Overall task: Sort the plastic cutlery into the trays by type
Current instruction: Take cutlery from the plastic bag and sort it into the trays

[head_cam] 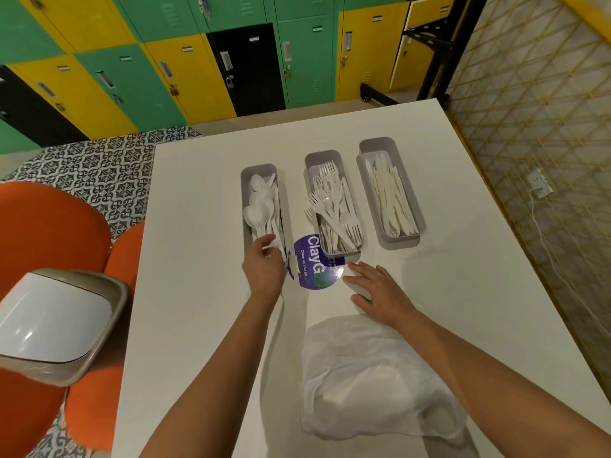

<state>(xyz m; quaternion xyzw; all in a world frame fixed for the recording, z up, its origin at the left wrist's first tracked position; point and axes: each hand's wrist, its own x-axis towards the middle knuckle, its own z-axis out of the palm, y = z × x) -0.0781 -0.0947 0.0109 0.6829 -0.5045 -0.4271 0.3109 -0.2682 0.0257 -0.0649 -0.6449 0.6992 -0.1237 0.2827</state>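
Three long grey trays stand side by side on the white table (198, 292). The left tray (246, 180) holds white plastic spoons (259, 206), the middle tray (322, 158) holds forks (330, 206), and the right tray (377, 145) holds knives (391, 200). My left hand (264, 266) is at the near end of the left tray and pinches the handle of a white spoon (272, 247) that lies into that tray. My right hand (377, 289) rests flat on the table just in front of the middle tray, fingers spread, holding nothing.
A crumpled clear plastic bag (373, 375) lies on the table under my right forearm. A purple round sticker (312, 262) sits between my hands. Left of the table are orange chairs (49, 233) and a white-lidded bin (56, 322). Lockers stand behind; a patterned wall runs on the right.
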